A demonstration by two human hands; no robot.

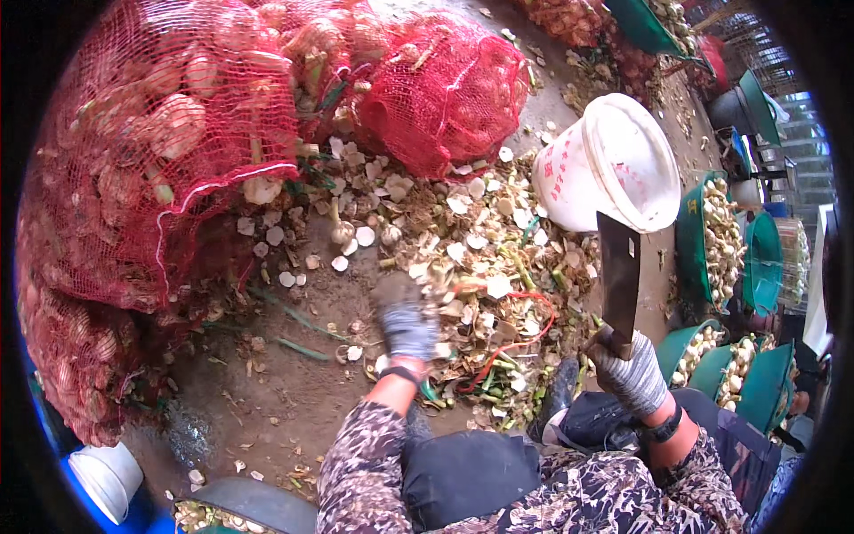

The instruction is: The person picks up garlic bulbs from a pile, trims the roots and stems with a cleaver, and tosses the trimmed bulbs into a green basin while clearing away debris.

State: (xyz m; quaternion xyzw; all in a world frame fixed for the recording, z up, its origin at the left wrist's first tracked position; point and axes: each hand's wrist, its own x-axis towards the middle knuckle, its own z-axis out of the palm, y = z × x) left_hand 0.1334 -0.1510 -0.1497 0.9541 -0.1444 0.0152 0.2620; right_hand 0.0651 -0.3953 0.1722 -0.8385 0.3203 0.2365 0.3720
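My right hand (pixel 627 364), in a grey knitted glove, grips the handle of a cleaver (pixel 618 280) whose wide dark blade points up and away from me. My left hand (pixel 405 310), gloved too and blurred, is low over the ground at the left edge of a heap of garlic trimmings (pixel 497 280); whether it holds anything cannot be made out. Beyond it, garlic bulbs (pixel 343 233) lie among pale root slices. A red string (pixel 527 340) loops over the heap.
Red mesh sacks of garlic (pixel 180 133) stand at the left and a smaller one (pixel 447 93) ahead. A white plastic bucket (pixel 567 173) leans beyond the cleaver. Green tubs of garlic (pixel 694 240) line the right side. A dark-rimmed basin (pixel 260 500) sits at lower left.
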